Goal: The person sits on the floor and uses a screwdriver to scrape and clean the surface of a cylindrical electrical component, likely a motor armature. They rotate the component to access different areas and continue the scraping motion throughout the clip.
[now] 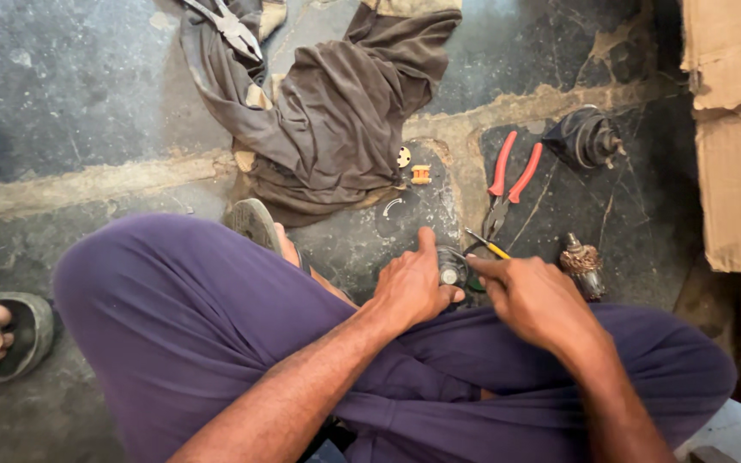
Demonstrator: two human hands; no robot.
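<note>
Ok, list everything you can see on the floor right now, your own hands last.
round motor part: 1, dark with a silver centre, floor between the hands
screwdriver: 1, yellow-handled, in the right hand
pliers: 1, red-handled, floor beyond the hands
armature: 1, copper-wound, right of the hands
motor housing: 1, black, far right
small fittings: about 3, orange and pale, at the cloth's edge
cloth: 1, brown-grey, top centre
grey pliers: 1, on the cloth, top
cardboard box: 1, brown, right edge
sandals: several, grey, left and centre
left hand: steadies the round part
right hand: grips the screwdriver
</note>
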